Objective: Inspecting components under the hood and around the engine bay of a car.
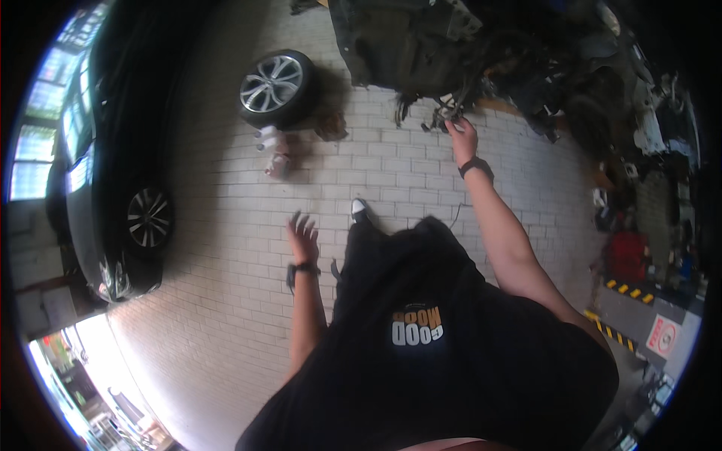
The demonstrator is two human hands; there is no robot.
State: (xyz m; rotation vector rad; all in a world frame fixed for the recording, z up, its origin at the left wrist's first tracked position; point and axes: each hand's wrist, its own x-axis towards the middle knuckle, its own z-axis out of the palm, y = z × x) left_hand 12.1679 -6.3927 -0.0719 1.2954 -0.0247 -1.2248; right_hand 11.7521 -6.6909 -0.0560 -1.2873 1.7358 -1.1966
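My right hand (463, 141) reaches forward, a dark band round its wrist. Its fingers are bent against a small dark metal part (448, 111) at the lower edge of a stripped car body (414, 45); the part's exact kind is too small to make out. My left hand (303, 237) hangs over the paved floor with its fingers spread, holding nothing. It wears a dark watch or band (302, 267) on the wrist.
A loose wheel (274, 84) lies ahead, with pale bottles (267, 137) and a reddish-brown item (278, 161) near it. To the left stands a dark car (101, 203). At right are a red object (626, 255) and yellow-black striped edges (630, 291).
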